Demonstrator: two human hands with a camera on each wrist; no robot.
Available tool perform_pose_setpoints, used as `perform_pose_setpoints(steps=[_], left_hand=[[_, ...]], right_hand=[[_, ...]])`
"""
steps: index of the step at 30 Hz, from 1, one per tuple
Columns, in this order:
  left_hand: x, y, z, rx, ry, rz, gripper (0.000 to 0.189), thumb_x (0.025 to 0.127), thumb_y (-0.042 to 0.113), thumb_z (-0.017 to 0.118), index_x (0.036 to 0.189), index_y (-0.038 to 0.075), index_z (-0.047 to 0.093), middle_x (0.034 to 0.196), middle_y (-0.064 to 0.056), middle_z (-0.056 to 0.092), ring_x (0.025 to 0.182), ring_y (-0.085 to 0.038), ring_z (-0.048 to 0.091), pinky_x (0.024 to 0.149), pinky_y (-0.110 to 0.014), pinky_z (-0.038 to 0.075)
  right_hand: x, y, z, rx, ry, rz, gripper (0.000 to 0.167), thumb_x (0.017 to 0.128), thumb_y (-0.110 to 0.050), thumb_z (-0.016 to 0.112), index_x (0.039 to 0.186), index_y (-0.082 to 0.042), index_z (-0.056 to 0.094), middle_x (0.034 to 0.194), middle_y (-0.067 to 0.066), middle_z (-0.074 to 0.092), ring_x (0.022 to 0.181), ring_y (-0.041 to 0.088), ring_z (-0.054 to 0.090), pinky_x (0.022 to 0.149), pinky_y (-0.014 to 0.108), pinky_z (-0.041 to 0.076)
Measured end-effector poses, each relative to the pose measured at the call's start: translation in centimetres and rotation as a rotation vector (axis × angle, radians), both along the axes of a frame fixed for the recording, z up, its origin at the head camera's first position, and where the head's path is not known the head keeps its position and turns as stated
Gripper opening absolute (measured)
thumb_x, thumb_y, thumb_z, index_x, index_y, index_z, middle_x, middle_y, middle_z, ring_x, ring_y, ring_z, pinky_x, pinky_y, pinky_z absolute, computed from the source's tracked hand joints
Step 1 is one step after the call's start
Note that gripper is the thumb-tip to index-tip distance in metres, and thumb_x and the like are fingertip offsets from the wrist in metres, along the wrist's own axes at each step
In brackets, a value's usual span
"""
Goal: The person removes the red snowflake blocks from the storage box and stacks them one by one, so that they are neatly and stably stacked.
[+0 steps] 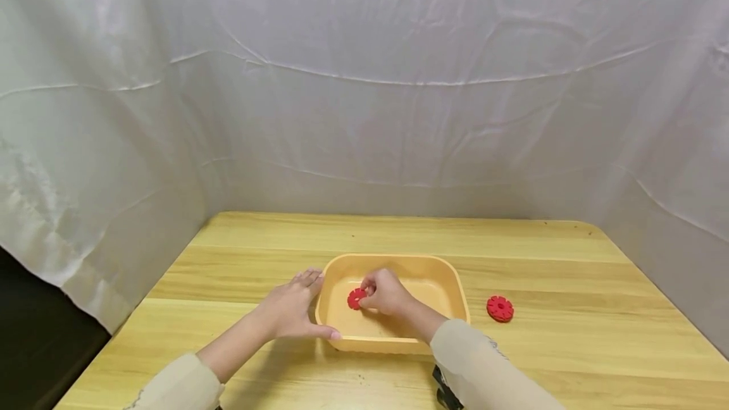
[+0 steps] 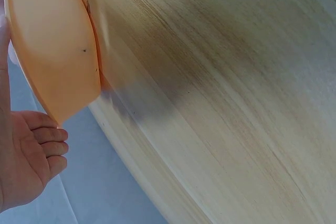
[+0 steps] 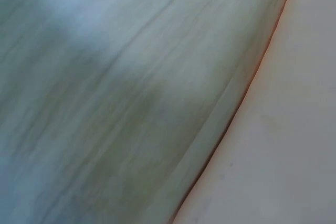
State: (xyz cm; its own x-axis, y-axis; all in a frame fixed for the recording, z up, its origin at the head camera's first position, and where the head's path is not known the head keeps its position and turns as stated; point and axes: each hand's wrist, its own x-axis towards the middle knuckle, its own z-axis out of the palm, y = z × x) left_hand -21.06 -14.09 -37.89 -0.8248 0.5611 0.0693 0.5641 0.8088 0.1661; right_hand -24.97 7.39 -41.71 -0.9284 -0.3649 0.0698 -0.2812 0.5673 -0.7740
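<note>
Inside a yellow-orange plastic basin, my right hand pinches a red notched plastic disc between thumb and fingertips, low over the basin's floor. My left hand rests against the basin's left end, thumb stretched along the near rim and fingers toward the far left corner. In the left wrist view, the fingers touch the corner of the basin wall. The right wrist view shows only the basin's outer wall and wood; the right hand is hidden there.
More red notched discs lie stacked on the wooden table, right of the basin. White cloth hangs behind the table and along both sides. A small black object shows beneath the right sleeve.
</note>
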Motion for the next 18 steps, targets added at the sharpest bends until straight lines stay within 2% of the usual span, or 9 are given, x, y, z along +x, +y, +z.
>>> perform_pose_setpoints(steps=[5, 12, 18], left_hand=[[-0.1, 0.0, 0.0, -0.004, -0.004, 0.005, 0.110, 0.065, 0.076, 0.059, 0.136, -0.006, 0.040, 0.143, -0.024, 0.039, 0.133, -0.041, 0.036, 0.103, -0.053, 0.040], [0.0, 0.0, -0.1, -0.003, 0.001, 0.000, 0.109, 0.066, 0.076, 0.059, 0.136, -0.006, 0.040, 0.142, -0.024, 0.039, 0.132, -0.042, 0.036, 0.102, -0.053, 0.040], [0.0, 0.0, -0.1, 0.001, 0.012, -0.003, 0.109, 0.066, 0.076, 0.059, 0.137, -0.006, 0.040, 0.142, -0.025, 0.039, 0.132, -0.042, 0.036, 0.103, -0.053, 0.040]], right_hand=[[0.3, 0.3, 0.4, -0.032, -0.014, 0.015, 0.013, 0.072, 0.006, 0.070, 0.084, 0.008, 0.064, 0.059, -0.002, 0.046, 0.054, 0.007, 0.040, 0.046, 0.013, 0.032], [0.6, 0.8, 0.9, -0.061, 0.042, 0.012, 0.022, 0.071, 0.006, 0.070, 0.092, 0.010, 0.066, 0.063, 0.001, 0.053, 0.057, 0.007, 0.044, 0.048, 0.012, 0.037], [1.0, 1.5, 1.8, -0.125, 0.081, 0.019, 0.024, 0.072, 0.006, 0.070, 0.095, 0.010, 0.066, 0.068, 0.005, 0.055, 0.061, 0.008, 0.045, 0.051, 0.013, 0.039]])
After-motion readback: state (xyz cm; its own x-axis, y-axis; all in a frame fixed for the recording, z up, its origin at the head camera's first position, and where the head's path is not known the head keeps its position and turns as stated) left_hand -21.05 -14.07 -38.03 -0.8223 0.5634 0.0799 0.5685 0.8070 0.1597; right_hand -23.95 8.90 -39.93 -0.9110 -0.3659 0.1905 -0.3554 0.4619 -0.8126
